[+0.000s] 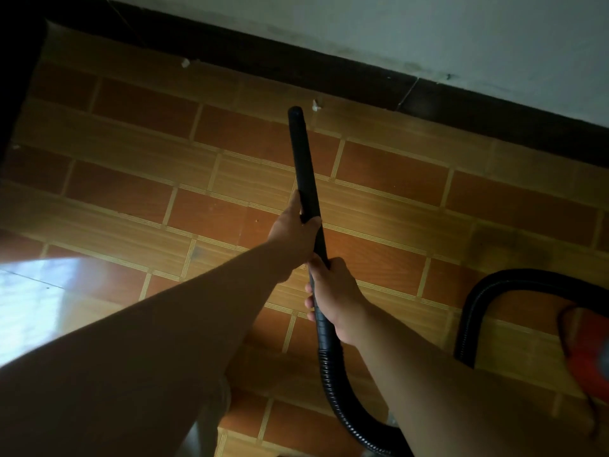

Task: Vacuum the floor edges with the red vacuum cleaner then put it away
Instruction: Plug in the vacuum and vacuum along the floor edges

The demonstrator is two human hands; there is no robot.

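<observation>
The wand (301, 153) points toward the baseboard (329, 74), vacuum body (590, 354) to its right.

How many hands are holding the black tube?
2. The left hand holds the tube higher up. The right hand holds it lower, just above the hose. No others show.

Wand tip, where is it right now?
Head view, upper centre: the wand tip sits over the tiles just short of the dark baseboard, left of a white scrap.

Black wand (304, 166) points forward and down, ribbed hose (333, 390) looping toward the red vacuum body (590, 351).
</observation>
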